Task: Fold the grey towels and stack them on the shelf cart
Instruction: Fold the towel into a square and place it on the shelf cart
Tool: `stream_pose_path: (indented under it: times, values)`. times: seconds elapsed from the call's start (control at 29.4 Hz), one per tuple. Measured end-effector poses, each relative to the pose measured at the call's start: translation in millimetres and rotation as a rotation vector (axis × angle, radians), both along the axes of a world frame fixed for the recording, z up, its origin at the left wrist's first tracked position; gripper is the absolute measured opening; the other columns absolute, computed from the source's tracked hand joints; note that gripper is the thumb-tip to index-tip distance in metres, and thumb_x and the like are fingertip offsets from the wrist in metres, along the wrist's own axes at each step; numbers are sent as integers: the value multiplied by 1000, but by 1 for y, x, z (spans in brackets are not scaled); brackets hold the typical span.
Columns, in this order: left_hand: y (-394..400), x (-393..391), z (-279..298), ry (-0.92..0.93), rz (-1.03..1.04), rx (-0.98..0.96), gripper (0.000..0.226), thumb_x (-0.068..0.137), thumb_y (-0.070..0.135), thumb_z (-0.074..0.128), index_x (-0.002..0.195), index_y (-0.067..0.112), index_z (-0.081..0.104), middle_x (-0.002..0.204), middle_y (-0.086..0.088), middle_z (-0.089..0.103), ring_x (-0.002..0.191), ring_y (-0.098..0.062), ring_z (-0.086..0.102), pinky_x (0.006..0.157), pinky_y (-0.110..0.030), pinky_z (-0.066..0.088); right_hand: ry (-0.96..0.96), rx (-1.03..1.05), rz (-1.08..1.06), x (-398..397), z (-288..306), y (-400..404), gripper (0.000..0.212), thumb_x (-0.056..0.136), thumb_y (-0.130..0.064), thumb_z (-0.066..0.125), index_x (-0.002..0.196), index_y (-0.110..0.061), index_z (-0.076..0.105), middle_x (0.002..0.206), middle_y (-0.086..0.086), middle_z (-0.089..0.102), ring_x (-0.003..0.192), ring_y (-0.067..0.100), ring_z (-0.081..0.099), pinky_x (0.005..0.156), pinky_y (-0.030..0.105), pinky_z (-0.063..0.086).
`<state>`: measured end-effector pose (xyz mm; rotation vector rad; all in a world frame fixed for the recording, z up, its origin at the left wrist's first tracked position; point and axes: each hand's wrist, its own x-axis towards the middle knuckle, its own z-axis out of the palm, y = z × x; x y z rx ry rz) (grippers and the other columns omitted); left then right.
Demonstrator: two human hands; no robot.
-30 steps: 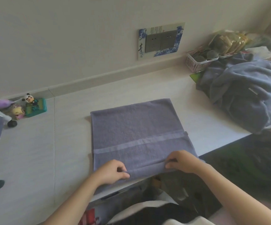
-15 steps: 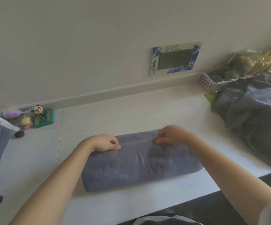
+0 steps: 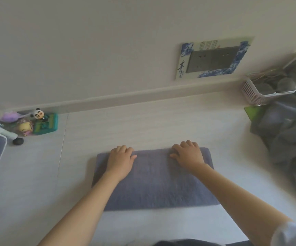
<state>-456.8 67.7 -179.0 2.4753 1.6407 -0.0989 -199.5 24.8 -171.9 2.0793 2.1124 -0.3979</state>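
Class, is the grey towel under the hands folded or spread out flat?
Folded: the grey towel is a thick, narrow band with rounded edges, both hands resting along its far edge.

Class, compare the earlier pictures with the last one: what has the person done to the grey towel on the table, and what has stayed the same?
The near edge of the grey towel was lifted and carried away from the person to the far edge, halving it into a narrower band. The left hand and right hand, which pinched that edge before, now lie on the far edge. The pile of unfolded towels, toy figures and basket stayed put.
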Motion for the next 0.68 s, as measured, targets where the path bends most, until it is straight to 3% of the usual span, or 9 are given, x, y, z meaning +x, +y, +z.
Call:
stream_pose_path:
  times: [0.03, 0.1, 0.17, 0.24, 0.41, 0.51, 0.58, 0.68]
  values:
    - [-7, 5, -1, -29, 23, 74, 45, 90, 39, 34, 106, 11, 65, 101, -12, 62, 99, -35, 59, 91, -45, 43, -4, 82, -27, -5, -4, -5, 40, 94, -42, 42, 126, -21, 53, 125, 8, 55, 117, 29, 46, 100, 38, 25]
    - [-24, 17, -4, -106, 18, 113, 49, 87, 40, 37, 117, 13, 65, 119, -15, 62, 114, -34, 56, 102, -51, 33, 69, 242, -47, -24, -8, -17, 44, 90, -37, 40, 124, -18, 59, 129, 12, 57, 119, 33, 52, 104, 42, 23]
    - [-41, 29, -13, -96, -74, 56, 57, 87, 46, 39, 133, 18, 54, 142, -12, 47, 133, -30, 40, 107, -54, 19, 178, 256, 20, -40, -16, -33, 48, 92, -41, 34, 130, -20, 56, 138, 11, 51, 127, 32, 47, 108, 44, 21]
    - [-51, 29, -23, -38, -78, 15, 64, 88, 54, 36, 143, 23, 40, 152, -7, 34, 141, -27, 24, 110, -55, 14, 189, 196, 57, -43, -25, -48, 52, 98, -49, 22, 140, -26, 43, 149, 5, 36, 137, 29, 34, 112, 43, 14]
    - [-52, -12, -34, 13, 137, 6, 65, 90, 56, 27, 146, 23, 34, 154, -6, 31, 142, -28, 27, 113, -55, 12, 119, 145, -158, -10, -31, -57, 62, 94, -60, 13, 144, -30, 34, 151, 6, 33, 141, 29, 27, 114, 44, 7]
    - [-50, -26, -32, 46, 216, 4, 66, 92, 57, 19, 146, 22, 36, 152, -7, 33, 140, -29, 29, 113, -57, 12, 69, 134, -254, 13, -30, -63, 66, 90, -63, 8, 149, -34, 15, 158, 3, 14, 146, 25, 7, 117, 42, -4]
    - [-49, -28, -33, 44, 253, -2, 66, 90, 56, 25, 145, 23, 37, 152, -8, 34, 140, -30, 30, 111, -59, 13, 67, 98, -293, 20, -31, -64, 68, 86, -63, 4, 149, -36, 5, 159, 1, 2, 146, 23, -5, 117, 43, -6]
    - [-57, -35, -29, -27, 376, -5, 65, 88, 55, 36, 145, 24, 36, 154, -12, 29, 140, -34, 27, 106, -59, 24, 69, 121, -304, 14, -27, -67, 72, 84, -61, 0, 150, -32, 6, 159, 4, 1, 146, 23, -8, 117, 42, -10]
